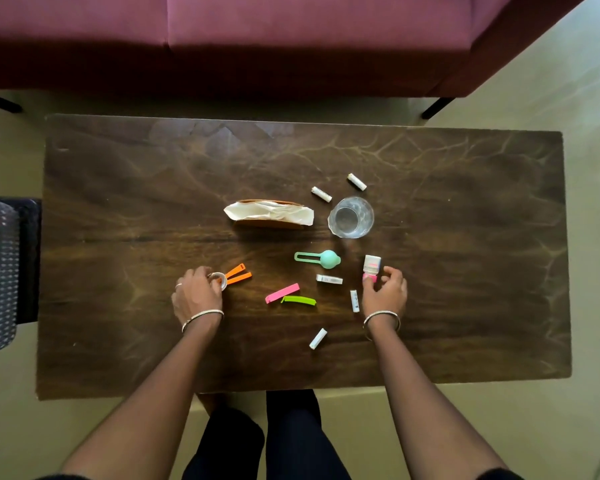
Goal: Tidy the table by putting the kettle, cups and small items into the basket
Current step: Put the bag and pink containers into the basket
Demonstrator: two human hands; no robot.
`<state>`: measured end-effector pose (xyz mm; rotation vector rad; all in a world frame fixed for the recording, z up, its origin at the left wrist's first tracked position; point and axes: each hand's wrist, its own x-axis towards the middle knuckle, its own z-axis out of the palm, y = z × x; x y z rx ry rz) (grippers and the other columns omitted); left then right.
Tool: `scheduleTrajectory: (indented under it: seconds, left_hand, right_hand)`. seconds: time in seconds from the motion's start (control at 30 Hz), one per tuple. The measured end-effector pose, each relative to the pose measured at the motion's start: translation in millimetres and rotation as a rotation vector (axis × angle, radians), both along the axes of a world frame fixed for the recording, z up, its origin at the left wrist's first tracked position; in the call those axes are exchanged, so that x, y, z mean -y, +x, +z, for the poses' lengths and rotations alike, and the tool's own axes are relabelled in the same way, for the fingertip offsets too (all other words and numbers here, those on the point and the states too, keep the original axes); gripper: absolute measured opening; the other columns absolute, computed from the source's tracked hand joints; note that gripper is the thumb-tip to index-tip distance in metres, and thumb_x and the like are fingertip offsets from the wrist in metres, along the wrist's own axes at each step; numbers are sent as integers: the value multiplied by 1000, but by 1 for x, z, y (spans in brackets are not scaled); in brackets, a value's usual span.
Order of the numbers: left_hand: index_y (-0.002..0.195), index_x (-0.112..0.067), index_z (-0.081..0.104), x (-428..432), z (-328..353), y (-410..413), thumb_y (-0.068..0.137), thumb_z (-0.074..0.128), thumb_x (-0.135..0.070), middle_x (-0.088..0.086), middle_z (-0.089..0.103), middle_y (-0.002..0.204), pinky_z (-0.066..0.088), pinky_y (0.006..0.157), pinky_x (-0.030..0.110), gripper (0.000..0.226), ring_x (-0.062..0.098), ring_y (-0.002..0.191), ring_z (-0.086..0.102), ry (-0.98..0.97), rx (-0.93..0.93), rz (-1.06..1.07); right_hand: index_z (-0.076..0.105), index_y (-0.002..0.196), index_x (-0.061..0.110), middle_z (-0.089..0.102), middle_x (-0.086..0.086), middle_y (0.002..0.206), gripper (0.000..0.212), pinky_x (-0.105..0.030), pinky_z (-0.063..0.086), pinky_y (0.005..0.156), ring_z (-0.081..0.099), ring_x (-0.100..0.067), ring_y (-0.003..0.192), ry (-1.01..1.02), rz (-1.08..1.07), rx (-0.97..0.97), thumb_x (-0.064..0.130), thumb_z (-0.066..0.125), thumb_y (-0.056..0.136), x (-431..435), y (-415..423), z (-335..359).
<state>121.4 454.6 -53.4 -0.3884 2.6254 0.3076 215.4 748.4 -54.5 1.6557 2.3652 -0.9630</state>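
The left grip (pixel 198 292) curls its fingers round a small white ring (pixel 219 279) that touches an orange clip (pixel 238 273); the right grip (pixel 387 291) pinches the pink end of a little bottle (pixel 372 265) on the counter (pixel 118 202); between them lie a pink clip (pixel 282 293), a green clip (pixel 298 300), a teal scoop (pixel 317 259) and white sticks (pixel 329 279); farther off stand a glass (pixel 351 217) and a napkin holder (pixel 269 213); the basket (pixel 4 271) sits off the counter's left edge, well apart.
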Motion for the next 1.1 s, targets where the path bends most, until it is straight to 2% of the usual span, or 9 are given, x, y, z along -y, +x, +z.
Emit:
scheduleTrajectory:
  seconds: [0.13, 0.3, 0.47, 0.6, 0.7, 0.8, 0.87, 0.93, 1.1]
  left_hand:
    - [126, -16, 61, 2, -6, 11, 91, 60, -29, 15, 60, 122, 47, 90, 46, 38, 36, 111, 56, 21, 61, 16]
    - [133, -18, 56, -2, -12, 18, 90, 62, -40, 10, 59, 127, 47, 93, 46, 49, 33, 115, 56, 42, 48, -12]
    - [114, -19, 64, -2, -18, 17, 90, 63, -29, 8, 67, 109, 45, 81, 43, 26, 32, 103, 60, -22, -11, -68]
    - [105, -19, 66, 0, -15, 17, 88, 66, -34, 6, 69, 99, 45, 78, 41, 22, 31, 96, 63, 17, -39, -20]
    - [103, -22, 68, -3, -3, 21, 82, 73, -37, 2, 72, 90, 52, 74, 36, 26, 23, 82, 67, 294, -90, 199]
    - [107, -23, 67, -7, 13, 28, 78, 79, -31, 2, 73, 92, 53, 75, 28, 33, 14, 78, 67, 531, -128, 426]
    - [109, -25, 68, -7, 18, 34, 80, 78, -27, 6, 73, 93, 58, 73, 33, 31, 17, 77, 70, 657, -107, 529]
    - [111, -26, 70, -5, 24, 41, 84, 75, -19, 12, 72, 98, 62, 68, 40, 29, 23, 78, 72, 890, -9, 663]
    - [104, -19, 75, 12, 44, 59, 88, 68, -7, 15, 68, 110, 60, 76, 35, 22, 28, 95, 72, 1296, 129, 934]
  right_hand:
    - [55, 126, 9, 59, -17, 126, 52, -43, 46, 99, 56, -34, 116, -37, 72, 56, 28, 76, 83, -5, -9, -14]
    - [56, 124, 9, 62, -15, 124, 51, -41, 47, 96, 58, -33, 115, -29, 81, 86, 25, 79, 81, -6, -12, -22]
    - [61, 116, 10, 66, -12, 114, 40, -29, 45, 82, 62, -30, 107, -23, 47, 70, 21, 78, 81, -6, -9, -24]
    - [58, 107, 12, 67, -10, 107, 35, -32, 44, 77, 63, -29, 98, -3, 27, 17, 18, 77, 78, -4, -6, -17]
    - [57, 103, 14, 65, -8, 105, 33, -28, 40, 73, 62, -26, 91, 24, 52, -33, 20, 78, 78, 2, 0, -4]
    - [60, 99, 14, 64, -6, 103, 28, -25, 38, 73, 58, -21, 88, 31, 122, -78, 20, 78, 79, 17, 7, 13]
    - [63, 97, 13, 64, -7, 101, 25, -24, 38, 74, 60, -23, 88, 38, 174, -124, 18, 78, 79, 31, 10, 24]
    - [65, 98, 11, 64, -8, 100, 24, -23, 40, 75, 61, -24, 89, 53, 223, -164, 17, 78, 79, 49, 12, 35]
    - [68, 103, 9, 63, -7, 102, 28, -23, 45, 78, 63, -23, 93, 48, 358, -232, 15, 80, 78, 104, 14, 54]
